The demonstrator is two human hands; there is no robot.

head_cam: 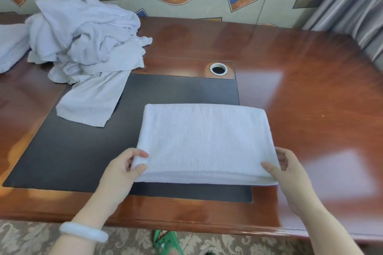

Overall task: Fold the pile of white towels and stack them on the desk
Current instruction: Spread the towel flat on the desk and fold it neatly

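A white towel [204, 141], folded into a flat rectangle, lies on the dark inlay [78, 151] of the wooden desk [310, 89], near its front edge. My left hand [124, 168] pinches the towel's near left corner between thumb and fingers. My right hand [287, 168] grips the near right corner, thumb on top and fingers under the edge. A crumpled pile of white towels [87, 39] sits at the back left of the desk, one towel trailing down onto the inlay.
A round cable hole [218, 68] lies behind the inlay. More white cloth [10, 47] shows at the far left edge. Grey curtains [356, 6] hang at the right. A wall with posters stands behind the desk. A green shoe [165, 242] is on the carpet below.
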